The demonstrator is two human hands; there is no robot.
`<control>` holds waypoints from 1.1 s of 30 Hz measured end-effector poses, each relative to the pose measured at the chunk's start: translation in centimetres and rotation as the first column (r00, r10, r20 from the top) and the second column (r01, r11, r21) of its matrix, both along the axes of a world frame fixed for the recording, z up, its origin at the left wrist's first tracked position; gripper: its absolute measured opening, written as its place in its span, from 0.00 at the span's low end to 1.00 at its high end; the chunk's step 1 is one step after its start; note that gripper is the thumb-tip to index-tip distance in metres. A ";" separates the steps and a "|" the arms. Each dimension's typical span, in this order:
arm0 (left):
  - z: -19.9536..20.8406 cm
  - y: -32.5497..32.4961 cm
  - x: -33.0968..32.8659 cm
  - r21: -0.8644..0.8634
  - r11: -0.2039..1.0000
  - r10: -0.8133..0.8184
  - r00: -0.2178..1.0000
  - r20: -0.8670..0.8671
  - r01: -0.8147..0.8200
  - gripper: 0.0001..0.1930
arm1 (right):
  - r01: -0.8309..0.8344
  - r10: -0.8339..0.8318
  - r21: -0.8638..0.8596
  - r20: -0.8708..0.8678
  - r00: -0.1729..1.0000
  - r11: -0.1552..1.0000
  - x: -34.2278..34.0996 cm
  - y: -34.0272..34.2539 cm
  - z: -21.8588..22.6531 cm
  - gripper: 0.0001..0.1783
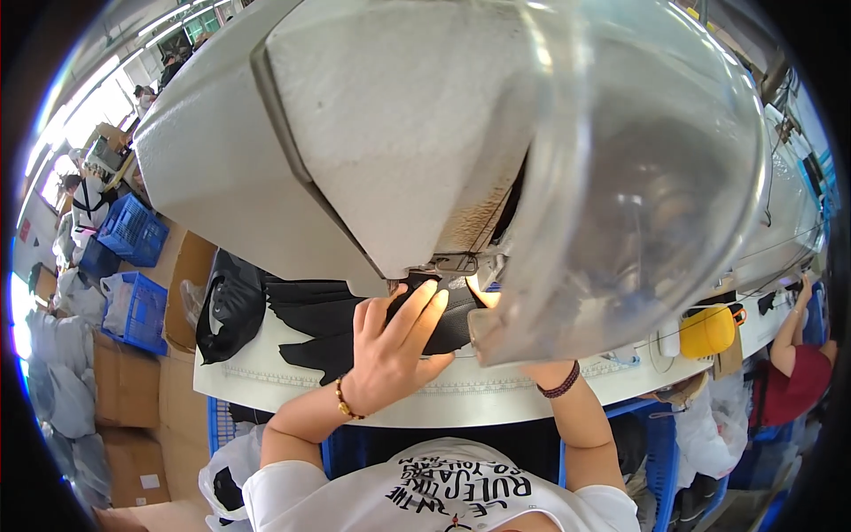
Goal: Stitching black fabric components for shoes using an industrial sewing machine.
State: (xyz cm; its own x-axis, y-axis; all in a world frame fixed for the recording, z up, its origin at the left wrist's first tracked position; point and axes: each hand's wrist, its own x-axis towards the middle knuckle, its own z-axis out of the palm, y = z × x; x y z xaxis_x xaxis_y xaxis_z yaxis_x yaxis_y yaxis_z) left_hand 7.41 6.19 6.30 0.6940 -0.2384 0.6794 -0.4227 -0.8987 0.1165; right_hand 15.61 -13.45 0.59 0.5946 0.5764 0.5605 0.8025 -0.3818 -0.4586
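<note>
A big white sewing machine head (pixel 355 133) fills the top of the view, with a clear plastic guard (pixel 638 195) over its right side. My left hand (pixel 394 346) lies flat, fingers spread, on a black fabric piece (pixel 328 319) on the white sewing table (pixel 292 390), just below the needle area (pixel 456 264). My right hand is mostly hidden behind the clear guard; only its wrist with a dark bracelet (pixel 560 383) and a fingertip (pixel 483 293) near the needle show.
More black fabric (pixel 232 306) is heaped at the table's left end. Blue crates (pixel 133 232), cardboard boxes (pixel 124 381) and white bags stand on the floor at left. A yellow object (pixel 706 331) sits on the table at right, beside a person in red (pixel 793 372).
</note>
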 end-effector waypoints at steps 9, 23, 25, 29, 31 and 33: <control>0.1 -1.9 -0.1 -0.017 0.991 0.132 0.990 0.045 -0.131 0.28 | 0.000 -0.019 0.179 0.101 0.995 0.984 1.5 0.6 1.6 0.10; 1.5 -1.1 0.5 -0.253 0.966 0.057 0.998 0.040 -0.045 0.19 | -0.268 0.279 -0.080 0.214 0.936 0.960 4.2 -0.6 4.7 0.08; 1.6 -0.8 0.9 -0.427 0.904 0.001 1.000 0.021 0.008 0.17 | -0.276 0.300 -0.125 0.268 0.916 0.953 4.4 -0.2 4.9 0.08; 1.6 -0.5 -0.1 -0.078 0.995 -0.058 0.998 -0.032 0.055 0.21 | -0.215 0.273 -0.176 0.450 0.850 0.961 3.0 0.2 4.9 0.08; 1.2 -0.9 -0.1 0.121 0.991 -0.068 0.995 0.074 0.059 0.22 | -0.174 0.251 -0.191 0.536 0.806 0.966 2.6 0.1 5.0 0.08; 1.0 -0.8 0.0 0.161 0.985 -0.082 0.992 0.097 0.065 0.22 | -0.145 0.235 -0.196 0.594 0.769 0.970 2.5 0.1 5.1 0.08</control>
State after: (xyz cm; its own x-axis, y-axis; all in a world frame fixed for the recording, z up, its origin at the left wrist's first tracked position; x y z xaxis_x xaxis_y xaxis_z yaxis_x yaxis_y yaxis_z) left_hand 7.37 5.37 7.28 0.5993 -0.3956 0.6960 -0.4907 -0.8684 -0.0711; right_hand 18.07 -13.38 5.66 0.0251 0.7352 0.6774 0.9582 -0.2109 0.1934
